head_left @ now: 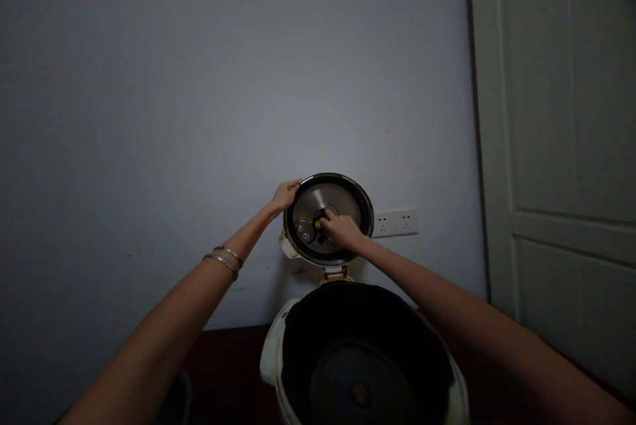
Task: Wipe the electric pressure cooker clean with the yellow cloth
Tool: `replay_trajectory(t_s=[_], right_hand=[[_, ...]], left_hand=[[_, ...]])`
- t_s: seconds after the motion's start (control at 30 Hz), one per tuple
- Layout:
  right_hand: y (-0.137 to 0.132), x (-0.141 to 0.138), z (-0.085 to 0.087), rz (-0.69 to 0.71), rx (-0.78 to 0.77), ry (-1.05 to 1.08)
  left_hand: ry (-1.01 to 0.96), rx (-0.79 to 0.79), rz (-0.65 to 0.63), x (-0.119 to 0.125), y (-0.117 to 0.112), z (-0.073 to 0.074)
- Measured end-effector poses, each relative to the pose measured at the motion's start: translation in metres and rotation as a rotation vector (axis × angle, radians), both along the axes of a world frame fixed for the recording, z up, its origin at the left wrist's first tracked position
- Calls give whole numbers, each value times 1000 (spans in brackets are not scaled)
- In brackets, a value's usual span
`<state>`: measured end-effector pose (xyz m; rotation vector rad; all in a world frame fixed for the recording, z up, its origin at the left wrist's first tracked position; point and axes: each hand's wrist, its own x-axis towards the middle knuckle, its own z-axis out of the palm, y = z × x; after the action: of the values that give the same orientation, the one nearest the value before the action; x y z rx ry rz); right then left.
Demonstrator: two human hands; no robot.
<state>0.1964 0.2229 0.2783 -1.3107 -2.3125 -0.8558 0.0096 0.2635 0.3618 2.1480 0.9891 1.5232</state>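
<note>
The hinged lid of an electric pressure cooker [309,205] stands open, its steel underside and black rim facing me. My left hand [285,196] grips the lid's upper left rim. My right hand [342,230] is on the lid's central round fitting, with its fingertips at a small yellow part [317,224]. A round metal valve cover [304,231] sits left of that fitting, clear of both hands. Below the lid is the cooker's black inner pot [358,319], set in a white body [272,345]. A dark fitting shows at the pot's bottom.
A pale wall [149,114] rises close behind the cooker, with a white double power socket [395,222] right of the lid. A white panelled door [556,114] stands at the right. The cooker rests on a dark wooden surface [228,359]. Metal bangles [223,259] circle my left wrist.
</note>
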Motion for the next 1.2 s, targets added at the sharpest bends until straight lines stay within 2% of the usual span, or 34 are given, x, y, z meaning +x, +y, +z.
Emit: replay_trajectory(t_s=[0.2, 0.27, 0.4, 0.47, 0.53, 0.63, 0.7, 0.77, 0.83, 0.9, 0.97, 1.03, 1.2], right_hand=[[6, 3, 23, -116, 74, 136], [4, 4, 18, -100, 65, 113], [-3, 3, -8, 15, 9, -46], [-4, 3, -13, 56, -15, -111], [-3, 5, -7, 45, -5, -102], [0, 12, 10, -60, 55, 27], [1, 19, 15, -130, 81, 95], [-1, 26, 9, -159, 69, 102], [-5, 32, -5, -154, 23, 58], [-9, 32, -20, -97, -28, -38], [-12, 26, -26, -20, -40, -125], [-11, 12, -20, 28, 4, -136], [1, -36, 18, 109, 130, -144]], left_hand=[[-16, -11, 10, 0, 2, -1], [-18, -11, 12, 0, 3, -1], [-24, -9, 12, 0, 3, -1], [-26, -8, 13, 0, 2, -1], [-24, -8, 16, 0, 2, -1], [-19, -7, 23, 1, 2, 0], [-17, -8, 26, 1, 1, 1], [-17, -9, 27, 1, 0, 1], [-14, -12, 22, 1, -1, 1], [-8, -17, 12, 2, -2, 1], [-3, -18, 6, 2, -2, 1], [-5, -13, 12, 2, -2, 2], [-10, 0, 32, 0, -1, 3]])
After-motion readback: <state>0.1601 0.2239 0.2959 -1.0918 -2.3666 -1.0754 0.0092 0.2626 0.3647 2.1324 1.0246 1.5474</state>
